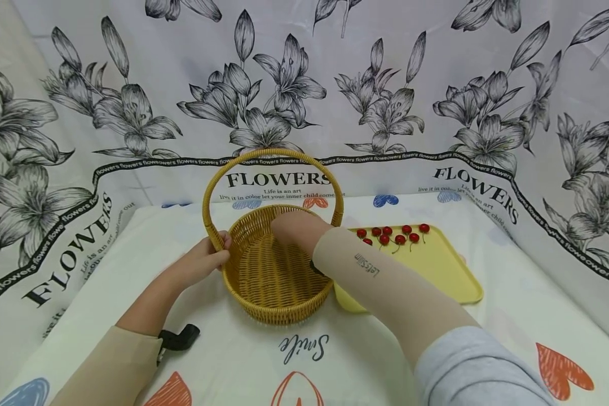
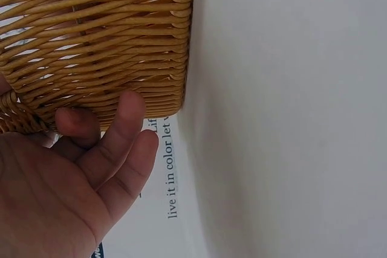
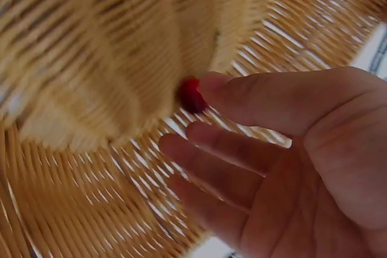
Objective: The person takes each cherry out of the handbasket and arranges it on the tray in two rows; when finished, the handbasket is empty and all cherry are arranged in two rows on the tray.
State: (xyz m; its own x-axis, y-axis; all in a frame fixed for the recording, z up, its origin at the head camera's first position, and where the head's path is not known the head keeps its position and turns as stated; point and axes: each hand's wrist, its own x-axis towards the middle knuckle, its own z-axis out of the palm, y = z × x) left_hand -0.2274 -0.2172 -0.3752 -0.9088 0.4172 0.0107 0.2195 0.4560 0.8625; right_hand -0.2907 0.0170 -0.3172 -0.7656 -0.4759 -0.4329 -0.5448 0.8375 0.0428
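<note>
A round wicker basket with a tall hoop handle stands on the table. My left hand grips the basket's left side, where the handle meets the rim; in the left wrist view, its fingers lie along the outer weave. Reaching over the right side, my right hand is inside the basket. The right wrist view shows a red cherry at the thumb tip of my right hand, low inside the woven wall. Its index finger is mostly hidden behind the thumb.
To the right of the basket lies a yellow tray, partly behind my right forearm. Several red cherries with stems sit along its far side. A white cloth printed with hearts covers the table, and a flower-printed curtain hangs behind.
</note>
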